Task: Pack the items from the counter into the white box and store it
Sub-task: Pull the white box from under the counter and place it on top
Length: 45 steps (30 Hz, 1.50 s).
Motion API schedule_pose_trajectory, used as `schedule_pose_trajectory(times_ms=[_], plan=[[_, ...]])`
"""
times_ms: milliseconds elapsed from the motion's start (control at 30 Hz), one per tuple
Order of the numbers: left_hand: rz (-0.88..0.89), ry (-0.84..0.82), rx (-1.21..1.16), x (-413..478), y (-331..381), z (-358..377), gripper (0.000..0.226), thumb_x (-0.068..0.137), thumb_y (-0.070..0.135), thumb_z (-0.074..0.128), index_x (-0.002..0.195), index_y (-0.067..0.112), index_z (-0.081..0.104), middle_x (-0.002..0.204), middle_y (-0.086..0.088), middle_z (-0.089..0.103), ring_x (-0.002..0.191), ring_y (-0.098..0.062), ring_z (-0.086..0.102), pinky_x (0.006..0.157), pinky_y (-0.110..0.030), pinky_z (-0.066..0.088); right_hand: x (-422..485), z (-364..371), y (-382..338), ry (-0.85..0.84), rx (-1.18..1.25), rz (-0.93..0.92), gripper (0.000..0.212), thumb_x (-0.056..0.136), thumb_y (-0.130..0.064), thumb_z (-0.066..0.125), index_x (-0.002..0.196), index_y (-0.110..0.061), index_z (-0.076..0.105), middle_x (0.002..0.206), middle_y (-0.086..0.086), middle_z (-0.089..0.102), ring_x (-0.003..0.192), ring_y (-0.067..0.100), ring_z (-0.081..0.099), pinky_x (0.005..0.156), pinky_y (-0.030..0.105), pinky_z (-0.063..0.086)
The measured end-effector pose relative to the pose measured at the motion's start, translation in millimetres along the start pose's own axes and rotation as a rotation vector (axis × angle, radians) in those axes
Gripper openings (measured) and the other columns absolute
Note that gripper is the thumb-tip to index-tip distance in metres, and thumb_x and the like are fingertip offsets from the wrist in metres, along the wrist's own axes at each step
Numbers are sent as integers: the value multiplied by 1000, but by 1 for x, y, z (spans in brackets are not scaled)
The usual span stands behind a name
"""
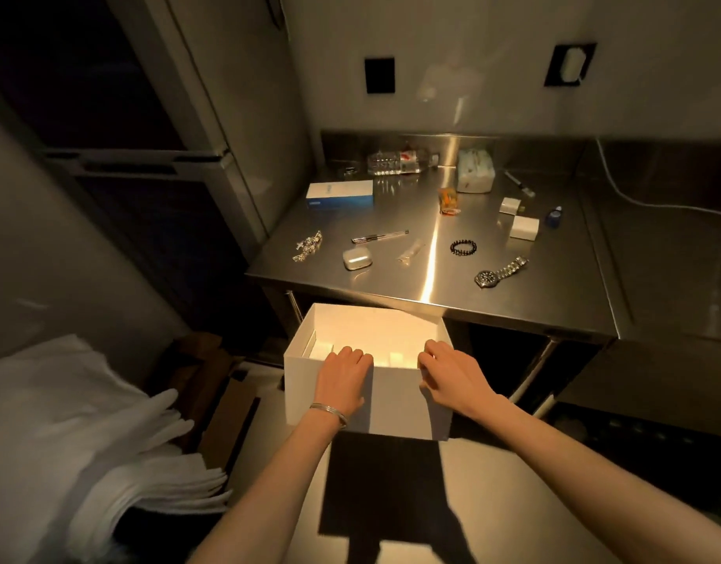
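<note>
I hold an open white box in front of the steel counter, below its front edge. My left hand and my right hand both grip the box's near wall, fingers curled over the rim. Inside the box I see white dividers. On the counter lie a silver watch, a black bead bracelet, a pen, a white earbud case, a silver charm, a small clear packet, two small white boxes and a blue-and-white carton.
At the counter's back lie a plastic bottle, a tissue pack, an orange wrapper and a small blue bottle. A refrigerator stands to the left. Folded white towels sit at lower left.
</note>
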<state>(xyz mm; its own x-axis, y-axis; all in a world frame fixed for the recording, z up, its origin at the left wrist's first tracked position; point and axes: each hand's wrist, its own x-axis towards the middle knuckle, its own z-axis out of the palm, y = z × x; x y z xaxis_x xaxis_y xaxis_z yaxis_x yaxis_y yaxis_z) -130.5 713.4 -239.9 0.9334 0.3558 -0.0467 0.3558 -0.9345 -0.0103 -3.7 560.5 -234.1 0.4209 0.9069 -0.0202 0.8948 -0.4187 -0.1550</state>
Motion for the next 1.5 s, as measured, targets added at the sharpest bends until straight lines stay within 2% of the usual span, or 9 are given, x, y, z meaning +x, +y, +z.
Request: schedule_pose_trajectory(times_ms=[200, 433, 533, 667, 833, 967, 1067, 1300, 1500], plan=[[-55, 0, 5, -39, -9, -11, 35, 85, 20, 58, 117, 16, 45, 123, -6, 52, 111, -22, 46, 94, -30, 36, -1, -5, -24, -32, -13, -63, 32, 86, -28, 57, 115, -16, 51, 122, 3, 51, 104, 18, 53, 84, 26, 44], [-138, 100, -9, -63, -10, -41, 36, 83, 21, 60, 116, 16, 46, 121, -6, 52, 107, -21, 47, 90, -30, 37, 5, -27, -47, 44, -48, -144, 39, 86, -31, 57, 123, -20, 47, 129, 6, 49, 119, 23, 47, 99, 36, 38], [-116, 132, 24, -61, -2, -55, 37, 83, 24, 61, 116, 17, 45, 120, -6, 52, 108, -21, 46, 91, -31, 37, 1, -34, -55, 115, -58, -186, 38, 85, -30, 60, 119, -17, 50, 122, 8, 54, 111, 26, 51, 92, 36, 40], [-82, 164, 40, -52, 12, -74, 41, 80, 25, 64, 115, 18, 45, 120, -4, 51, 110, -21, 45, 93, -32, 36, -11, -50, -49, 212, -66, -180, 33, 71, -21, 73, 99, -11, 58, 95, 10, 62, 85, 28, 59, 66, 34, 44], [-4, 216, -42, -30, 41, -95, 41, 79, 24, 64, 115, 18, 46, 121, -4, 52, 111, -22, 44, 92, -32, 35, -25, -74, -21, 323, 1, -24, 24, 74, -18, 68, 96, -12, 59, 97, 6, 61, 91, 26, 56, 74, 35, 43], [71, 231, -90, -6, 73, -99, 39, 79, 24, 65, 113, 16, 48, 121, -4, 53, 110, -21, 45, 93, -31, 35, -46, -86, 10, 421, 49, 80, 18, 68, -14, 72, 83, -11, 62, 83, 5, 63, 78, 26, 59, 65, 29, 33], [152, 259, -123, 15, 106, -104, 37, 79, 24, 65, 112, 14, 50, 119, -6, 54, 109, -23, 46, 91, -32, 35, -67, -93, 38, 473, 77, 173, 17, 72, -15, 71, 86, -9, 64, 87, 8, 64, 82, 25, 59, 69, 28, 31], [274, 332, -209, 70, 201, -110, 29, 76, 17, 66, 102, 9, 55, 109, -11, 59, 102, -29, 49, 83, -36, 37, -110, -110, 125, 468, 62, 341, 19, 80, -20, 66, 96, -11, 64, 100, 7, 65, 93, 23, 56, 82, 35, 42], [278, 402, -230, 105, 291, -108, 30, 62, 9, 75, 87, 11, 58, 88, -10, 64, 84, -29, 55, 69, -34, 41, -146, -125, 212, 448, 46, 355, 19, 81, -19, 67, 96, -10, 60, 102, 7, 62, 95, 22, 54, 82, 31, 37]])
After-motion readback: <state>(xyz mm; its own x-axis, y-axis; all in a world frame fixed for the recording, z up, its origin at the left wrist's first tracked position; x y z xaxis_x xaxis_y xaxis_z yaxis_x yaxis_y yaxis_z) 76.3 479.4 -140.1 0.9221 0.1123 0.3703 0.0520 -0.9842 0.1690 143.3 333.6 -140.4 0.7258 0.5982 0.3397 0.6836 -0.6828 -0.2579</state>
